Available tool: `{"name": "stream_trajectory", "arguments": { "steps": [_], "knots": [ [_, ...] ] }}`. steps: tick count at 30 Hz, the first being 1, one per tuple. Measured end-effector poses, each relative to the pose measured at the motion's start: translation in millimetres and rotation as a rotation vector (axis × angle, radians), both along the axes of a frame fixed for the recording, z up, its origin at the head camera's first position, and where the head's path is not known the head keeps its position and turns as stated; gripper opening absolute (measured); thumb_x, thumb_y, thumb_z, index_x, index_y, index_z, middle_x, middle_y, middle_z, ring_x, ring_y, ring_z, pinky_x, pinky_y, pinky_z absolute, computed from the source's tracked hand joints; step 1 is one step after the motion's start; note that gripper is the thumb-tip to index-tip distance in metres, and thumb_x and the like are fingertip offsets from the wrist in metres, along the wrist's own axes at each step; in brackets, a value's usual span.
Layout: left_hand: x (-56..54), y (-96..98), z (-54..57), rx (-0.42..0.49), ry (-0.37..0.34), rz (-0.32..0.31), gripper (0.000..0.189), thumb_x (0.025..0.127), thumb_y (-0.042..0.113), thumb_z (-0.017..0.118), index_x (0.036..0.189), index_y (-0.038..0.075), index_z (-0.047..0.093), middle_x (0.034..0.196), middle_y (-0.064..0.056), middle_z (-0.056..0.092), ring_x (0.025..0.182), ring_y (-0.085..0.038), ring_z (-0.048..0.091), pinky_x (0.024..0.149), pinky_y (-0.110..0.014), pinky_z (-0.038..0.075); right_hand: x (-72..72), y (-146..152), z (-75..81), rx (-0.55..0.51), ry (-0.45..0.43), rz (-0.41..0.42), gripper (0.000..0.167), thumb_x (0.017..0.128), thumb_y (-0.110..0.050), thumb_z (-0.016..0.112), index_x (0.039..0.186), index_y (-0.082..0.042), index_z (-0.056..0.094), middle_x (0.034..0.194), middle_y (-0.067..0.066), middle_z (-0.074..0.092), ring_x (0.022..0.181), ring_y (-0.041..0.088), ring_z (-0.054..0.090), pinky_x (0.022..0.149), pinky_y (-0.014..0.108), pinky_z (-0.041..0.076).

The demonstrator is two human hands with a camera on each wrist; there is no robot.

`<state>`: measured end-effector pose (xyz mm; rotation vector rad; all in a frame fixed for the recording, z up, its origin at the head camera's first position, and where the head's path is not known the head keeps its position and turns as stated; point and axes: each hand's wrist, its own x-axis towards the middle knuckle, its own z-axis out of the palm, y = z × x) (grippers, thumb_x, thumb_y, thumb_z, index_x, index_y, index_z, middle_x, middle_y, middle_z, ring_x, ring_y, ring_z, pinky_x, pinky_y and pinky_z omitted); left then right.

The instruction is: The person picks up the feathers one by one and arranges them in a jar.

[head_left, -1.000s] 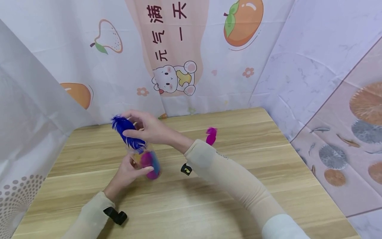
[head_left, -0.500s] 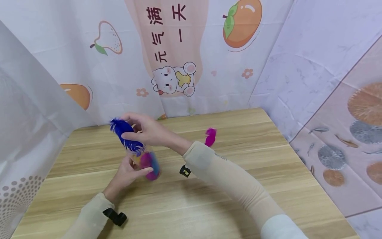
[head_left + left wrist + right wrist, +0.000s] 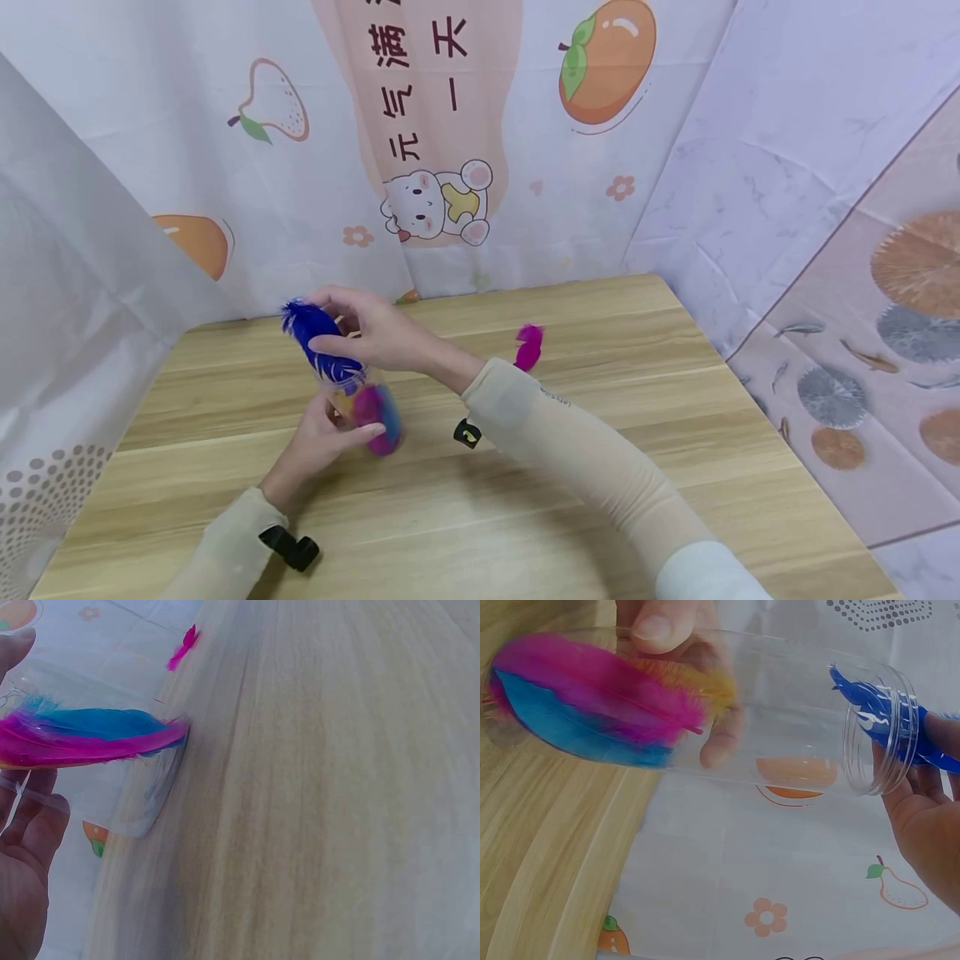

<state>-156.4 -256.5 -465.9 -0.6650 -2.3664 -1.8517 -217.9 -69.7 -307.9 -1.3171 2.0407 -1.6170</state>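
Note:
My left hand (image 3: 318,437) grips a clear jar (image 3: 795,712) around its side, holding it tilted over the table. Inside, near the bottom, lie a magenta feather (image 3: 592,679), a light blue feather (image 3: 577,727) and a yellow feather (image 3: 697,682). At the jar's open, threaded mouth, my right hand (image 3: 375,329) pinches a dark blue feather (image 3: 315,333) between thumb and fingers. One end of that feather is inside the mouth, as the right wrist view shows; the rest sticks out past the rim.
Another magenta feather (image 3: 529,346) lies on the wooden table (image 3: 600,467), right of the jar and beyond the right forearm. A printed curtain (image 3: 285,183) hangs along the table's back edge, with more hanging cloth at both sides.
Only small shifts show. The right hand and dark blue feather have come slightly lower at the jar's mouth; the left hand keeps its grip, and the head view has tilted a little.

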Motion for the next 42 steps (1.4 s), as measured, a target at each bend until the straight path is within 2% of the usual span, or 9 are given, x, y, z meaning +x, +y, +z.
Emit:
{"name": "stream_trajectory", "arguments": {
  "steps": [4, 9, 13, 20, 28, 37, 42],
  "knots": [
    [0.0, -2.2, -3.5, -0.018, 0.006, 0.017, 0.083, 0.082, -0.005, 0.081, 0.151, 0.016, 0.04, 0.139, -0.025, 0.053, 0.119, -0.018, 0.058, 0.094, -0.024, 0.051, 0.4, 0.0, -1.9, -0.005, 0.008, -0.004, 0.038, 0.097, -0.003, 0.067, 0.134, -0.004, 0.055, 0.118, 0.007, 0.063, 0.101, 0.008, 0.063, 0.085, 0.02, 0.054],
    [-0.2, -1.7, -3.6, -0.023, 0.0, 0.02, 0.084, 0.083, -0.005, 0.08, 0.152, 0.019, 0.039, 0.141, -0.021, 0.053, 0.12, -0.017, 0.056, 0.095, -0.024, 0.049, 0.5, 0.7, -2.0, 0.0, 0.01, -0.017, 0.038, 0.097, -0.004, 0.067, 0.134, -0.004, 0.055, 0.119, 0.008, 0.063, 0.102, 0.01, 0.063, 0.087, 0.021, 0.054],
    [0.0, -1.5, -3.1, -0.027, 0.0, 0.029, 0.084, 0.083, -0.004, 0.08, 0.152, 0.019, 0.039, 0.14, -0.022, 0.053, 0.117, -0.015, 0.057, 0.09, -0.023, 0.051, 0.3, 0.4, -1.3, 0.004, 0.0, -0.016, 0.037, 0.097, -0.003, 0.067, 0.132, -0.005, 0.055, 0.12, 0.009, 0.064, 0.102, 0.011, 0.064, 0.086, 0.022, 0.054],
    [0.2, -1.7, -3.8, -0.009, -0.023, 0.01, 0.08, 0.083, -0.004, 0.08, 0.15, 0.016, 0.04, 0.14, -0.024, 0.053, 0.123, -0.019, 0.058, 0.097, -0.026, 0.05, -0.5, 0.4, -2.6, -0.05, 0.009, 0.022, 0.03, 0.096, 0.001, 0.067, 0.124, -0.003, 0.056, 0.114, 0.009, 0.067, 0.095, 0.01, 0.066, 0.081, 0.025, 0.056],
    [0.9, -1.5, -3.1, -0.021, -0.021, 0.021, 0.077, 0.084, -0.004, 0.08, 0.148, 0.015, 0.042, 0.138, -0.016, 0.057, 0.121, -0.017, 0.058, 0.095, -0.026, 0.051, 0.9, 1.8, -3.3, -0.063, 0.001, 0.02, 0.035, 0.096, 0.002, 0.066, 0.128, -0.003, 0.054, 0.113, 0.011, 0.065, 0.093, 0.012, 0.067, 0.083, 0.025, 0.056],
    [1.7, -0.2, -0.9, -0.022, -0.042, 0.051, 0.078, 0.082, -0.004, 0.081, 0.147, 0.016, 0.043, 0.139, -0.013, 0.056, 0.122, -0.016, 0.056, 0.093, -0.026, 0.052, 0.5, 4.8, -4.5, -0.095, 0.0, 0.04, 0.04, 0.095, 0.005, 0.065, 0.132, -0.002, 0.051, 0.113, 0.014, 0.064, 0.093, 0.014, 0.068, 0.085, 0.027, 0.056],
    [2.6, 0.6, -0.3, -0.021, -0.037, 0.05, 0.08, 0.082, -0.004, 0.082, 0.149, 0.016, 0.042, 0.14, -0.013, 0.056, 0.121, -0.016, 0.057, 0.093, -0.027, 0.053, -0.5, 8.0, -1.9, -0.11, -0.024, 0.022, 0.039, 0.095, 0.004, 0.066, 0.131, -0.003, 0.051, 0.113, 0.013, 0.063, 0.096, 0.016, 0.067, 0.088, 0.027, 0.055]
  ]
}}
